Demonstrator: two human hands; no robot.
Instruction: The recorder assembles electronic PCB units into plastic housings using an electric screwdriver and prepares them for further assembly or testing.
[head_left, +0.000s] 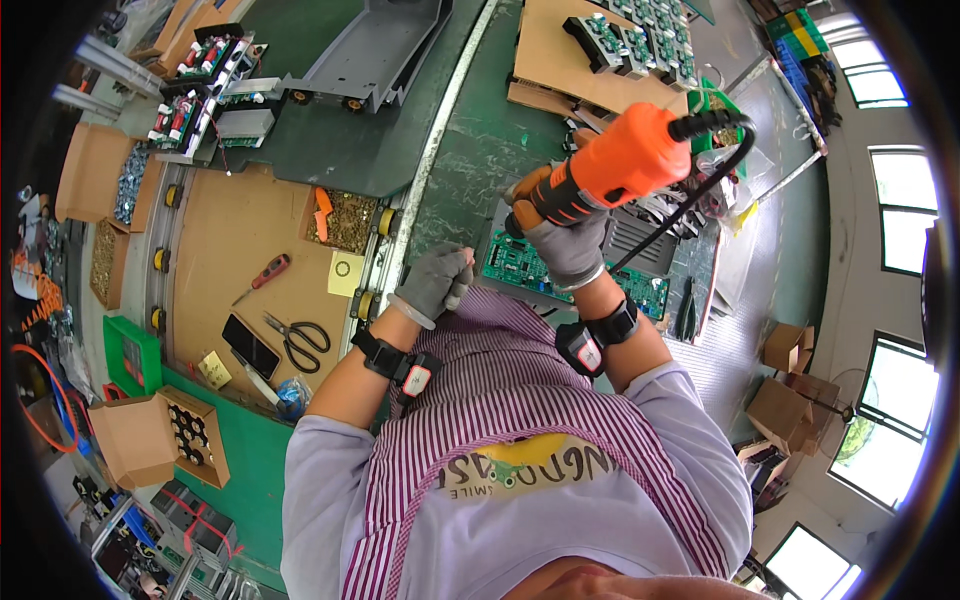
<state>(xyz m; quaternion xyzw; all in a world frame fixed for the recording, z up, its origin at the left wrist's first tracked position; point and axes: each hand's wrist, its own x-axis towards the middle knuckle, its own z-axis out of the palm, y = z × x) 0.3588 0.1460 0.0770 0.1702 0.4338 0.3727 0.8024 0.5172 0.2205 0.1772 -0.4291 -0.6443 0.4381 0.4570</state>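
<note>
"Workbench [470, 150]?"
"Green top, cut off at the upper edge."
"Circuit board [520, 262]?"
"Near side of the bench, below the right hand [568, 247], which hides its middle; whether both green stretches join, cannot tell."
"Power tool [625, 155]?"
"Orange and black, gripped in that hand; tip hard to make out."
"Left hand [435, 280]?"
"Bunched beside the board; cannot tell whether it holds anything."

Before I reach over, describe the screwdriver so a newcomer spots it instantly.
Find the brown board left of the left hand. Near its middle, just beyond the black phone and the scissors, lies the screwdriver. Its red handle and single thin shaft set it apart.
</note>
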